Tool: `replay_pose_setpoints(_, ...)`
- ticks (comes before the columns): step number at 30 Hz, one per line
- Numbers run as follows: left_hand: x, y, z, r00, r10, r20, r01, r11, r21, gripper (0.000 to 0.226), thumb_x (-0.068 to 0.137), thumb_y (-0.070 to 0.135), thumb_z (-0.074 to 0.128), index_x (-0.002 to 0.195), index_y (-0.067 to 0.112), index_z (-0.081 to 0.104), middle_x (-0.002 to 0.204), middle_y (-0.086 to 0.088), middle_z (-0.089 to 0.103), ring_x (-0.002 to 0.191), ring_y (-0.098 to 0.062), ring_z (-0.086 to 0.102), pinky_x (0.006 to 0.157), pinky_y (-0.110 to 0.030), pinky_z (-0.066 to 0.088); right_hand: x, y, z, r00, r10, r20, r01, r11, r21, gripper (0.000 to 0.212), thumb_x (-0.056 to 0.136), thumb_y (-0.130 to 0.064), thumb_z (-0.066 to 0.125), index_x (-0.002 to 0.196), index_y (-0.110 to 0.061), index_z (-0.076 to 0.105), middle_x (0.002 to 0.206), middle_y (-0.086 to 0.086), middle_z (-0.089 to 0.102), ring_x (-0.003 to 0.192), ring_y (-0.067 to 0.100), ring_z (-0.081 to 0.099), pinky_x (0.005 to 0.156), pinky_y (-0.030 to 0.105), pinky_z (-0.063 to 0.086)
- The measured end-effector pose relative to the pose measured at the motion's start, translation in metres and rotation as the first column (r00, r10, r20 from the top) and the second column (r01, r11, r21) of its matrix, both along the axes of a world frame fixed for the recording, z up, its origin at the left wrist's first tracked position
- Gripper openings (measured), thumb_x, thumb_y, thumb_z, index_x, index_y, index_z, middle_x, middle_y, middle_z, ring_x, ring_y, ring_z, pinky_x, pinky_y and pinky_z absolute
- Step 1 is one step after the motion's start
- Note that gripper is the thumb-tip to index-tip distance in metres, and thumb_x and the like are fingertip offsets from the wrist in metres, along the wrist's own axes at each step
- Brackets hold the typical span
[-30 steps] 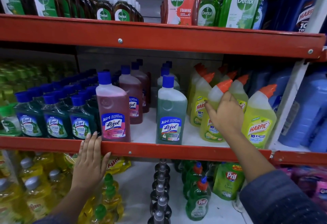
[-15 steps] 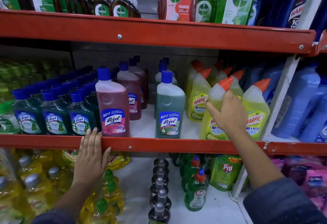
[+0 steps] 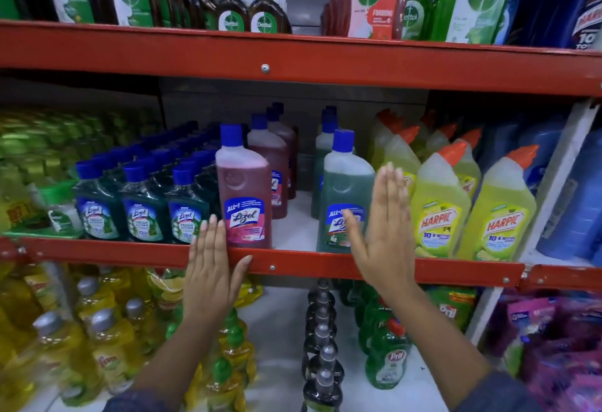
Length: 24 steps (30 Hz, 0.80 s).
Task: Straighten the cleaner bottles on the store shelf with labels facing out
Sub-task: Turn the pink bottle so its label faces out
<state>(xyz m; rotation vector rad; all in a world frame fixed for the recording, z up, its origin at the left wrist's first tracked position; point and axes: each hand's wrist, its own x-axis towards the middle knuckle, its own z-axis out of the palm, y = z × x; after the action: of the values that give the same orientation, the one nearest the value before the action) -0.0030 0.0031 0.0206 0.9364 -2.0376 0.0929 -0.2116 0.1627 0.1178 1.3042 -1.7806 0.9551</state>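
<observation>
Two tall Lizol bottles stand at the front edge of the middle shelf [image 3: 293,263]: the pink Lizol bottle [image 3: 243,190] and the green Lizol bottle [image 3: 347,196], both labels facing out. The two yellow Harpic bottles [image 3: 439,206] stand just right of the green one, also label-forward. The right hand [image 3: 386,232] is spread flat with nothing in it, between the green bottle and the Harpics, partly covering the green label. The left hand [image 3: 211,268] lies flat and empty on the shelf lip, fingertips beside the pink bottle's base. A good next move, I judge, is to nudge the green bottle square with a flat palm, low down, so it does not tip. Half a second ago the right hand gripped a Harpic neck; it has since let go and moved left.
</observation>
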Motion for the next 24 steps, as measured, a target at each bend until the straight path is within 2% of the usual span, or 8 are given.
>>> replay_pose_setpoints(6, -0.009, 0.004, 0.030, 0.959, -0.133, -0.252, 0.144, 0.989, 0.025, 0.074, 0.095, 0.059, 0.030, 0.151, 0.012, 0.015, 0.156, -0.013, 0.028, 0.144, -0.012, 0.020, 0.110, -0.037, 0.034, 0.059, -0.047, -0.021, 0.971, 0.236, 0.038, -0.239, 0.968, 0.073, 0.068, 0.099, -0.042, 0.038, 0.151, -0.006, 0.014, 0.160, 0.013, 0.019, 0.149, 0.018, 0.013, 0.121, 0.027, 0.013)
replay_pose_setpoints(8, -0.007, 0.002, 0.040, 0.931, -0.174, -0.321, 0.196, 0.980, 0.036, 0.069, 0.094, 0.055, 0.036, 0.149, 0.017, 0.019, 0.152, -0.010, 0.033, 0.138, -0.017, 0.035, 0.099, -0.039, 0.049, 0.075, -0.062, -0.022, 0.927, 0.329, 0.177, -0.340, 0.940, 0.036, 0.065, 0.098, -0.044, 0.037, 0.151, -0.011, 0.016, 0.159, 0.008, 0.025, 0.145, 0.009, 0.019, 0.116, 0.013, 0.015)
replay_pose_setpoints(10, -0.004, -0.002, 0.045, 0.910, -0.203, -0.362, 0.240, 0.969, 0.059, 0.064, 0.095, 0.053, 0.039, 0.148, 0.021, 0.022, 0.148, -0.006, 0.038, 0.130, -0.020, 0.048, 0.087, -0.042, 0.057, 0.085, -0.074, -0.020, 0.811, 0.403, 0.424, -0.433, 0.901, -0.029, 0.064, 0.097, -0.043, 0.044, 0.151, -0.017, 0.019, 0.151, -0.005, 0.033, 0.132, -0.006, 0.028, 0.102, -0.001, 0.022)
replay_pose_setpoints(12, -0.001, -0.004, 0.048, 0.900, -0.218, -0.378, 0.259, 0.964, 0.061, 0.062, 0.095, 0.052, 0.040, 0.147, 0.021, 0.027, 0.145, -0.003, 0.042, 0.127, -0.018, 0.051, 0.087, -0.043, 0.056, 0.086, -0.087, -0.022, 0.646, 0.459, 0.609, -0.496, 0.860, -0.122, 0.061, 0.094, -0.045, 0.050, 0.147, -0.026, 0.027, 0.138, -0.011, 0.043, 0.116, -0.009, 0.044, 0.095, 0.008, 0.039)
replay_pose_setpoints(14, 0.001, -0.006, 0.047, 0.886, -0.232, -0.402, 0.287, 0.954, 0.083, 0.062, 0.094, 0.052, 0.042, 0.146, 0.020, 0.032, 0.144, -0.003, 0.046, 0.127, -0.016, 0.051, 0.092, -0.042, 0.054, 0.084, -0.098, -0.027, 0.561, 0.488, 0.669, -0.517, 0.837, -0.177, 0.055, 0.090, -0.052, 0.054, 0.137, -0.029, 0.039, 0.133, -0.004, 0.057, 0.111, 0.002, 0.058, 0.094, 0.028, 0.052)
replay_pose_setpoints(19, -0.001, -0.019, 0.040, 0.768, -0.255, -0.587, 0.450, 0.867, 0.214, 0.063, 0.088, 0.044, 0.063, 0.141, 0.017, 0.044, 0.135, -0.004, 0.058, 0.121, -0.011, 0.058, 0.098, -0.041, 0.052, 0.086, -0.110, -0.028, 0.573, 0.459, 0.679, -0.496, 0.854, -0.158, 0.039, 0.088, -0.039, 0.063, 0.118, -0.015, 0.056, 0.113, 0.004, 0.070, 0.100, 0.011, 0.067, 0.085, 0.032, 0.056)
replay_pose_setpoints(22, -0.002, -0.018, 0.046, 0.689, -0.279, -0.670, 0.552, 0.800, 0.234, 0.059, 0.085, 0.026, 0.071, 0.138, 0.012, 0.049, 0.129, -0.002, 0.062, 0.112, 0.001, 0.060, 0.093, -0.022, 0.052, 0.085, -0.110, -0.030, 0.598, 0.444, 0.667, -0.492, 0.861, -0.131, 0.044, 0.087, -0.037, 0.064, 0.123, -0.012, 0.053, 0.116, 0.006, 0.068, 0.104, 0.013, 0.065, 0.086, 0.023, 0.054)
replay_pose_setpoints(24, -0.003, -0.017, 0.051, 0.662, -0.304, -0.685, 0.591, 0.773, 0.228, 0.051, 0.085, 0.021, 0.071, 0.133, 0.014, 0.053, 0.121, 0.007, 0.064, 0.106, 0.010, 0.059, 0.086, -0.010, 0.048, 0.085, -0.111, -0.033, 0.615, 0.430, 0.661, -0.471, 0.873, -0.130, 0.046, 0.087, -0.037, 0.064, 0.124, -0.013, 0.052, 0.117, 0.007, 0.068, 0.105, 0.014, 0.065, 0.088, 0.028, 0.055)
